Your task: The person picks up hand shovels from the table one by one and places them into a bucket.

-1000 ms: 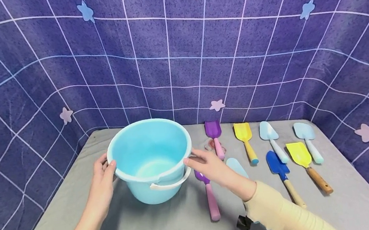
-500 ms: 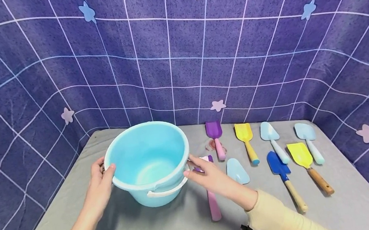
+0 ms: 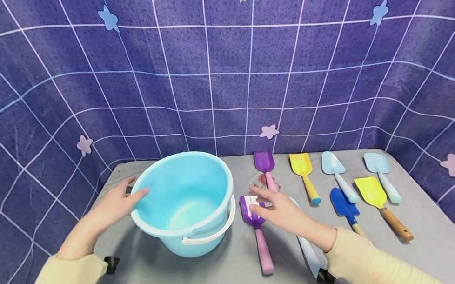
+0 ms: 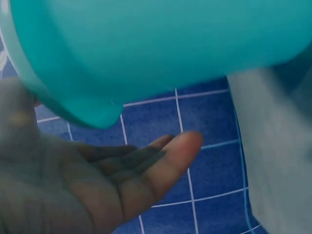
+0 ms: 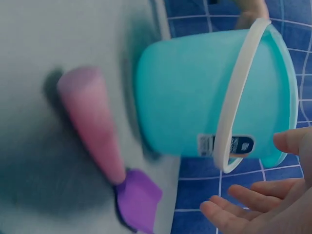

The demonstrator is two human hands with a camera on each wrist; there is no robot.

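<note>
A light blue bucket (image 3: 185, 175) stands on the grey-covered table, its white handle (image 3: 216, 232) hanging down on the front right. At the bucket's left rim is my left hand (image 3: 110, 204), thumb over the edge; its other fingers reach out straight beside the outer wall in the left wrist view. My right hand (image 3: 286, 210) is apart from the bucket, fingers spread and holding nothing. Close to that hand lies a toy shovel (image 3: 263, 250) with purple blade and pink handle. Partly hidden beneath the forearm is a light blue trowel (image 3: 309, 257).
Several more toy shovels lie on the right: a purple one (image 3: 264, 161), a yellow one (image 3: 300, 164), pale blue ones, a blue trowel (image 3: 341, 201) and a yellow one with a wooden handle (image 3: 392, 221). A purple gridded cloth (image 3: 221, 91) hangs behind the table.
My right hand has let go of the bucket's right rim and moved right. My left forearm has swung outward, and the left fingers have loosened at the rim. The bucket has shifted slightly left and down.
</note>
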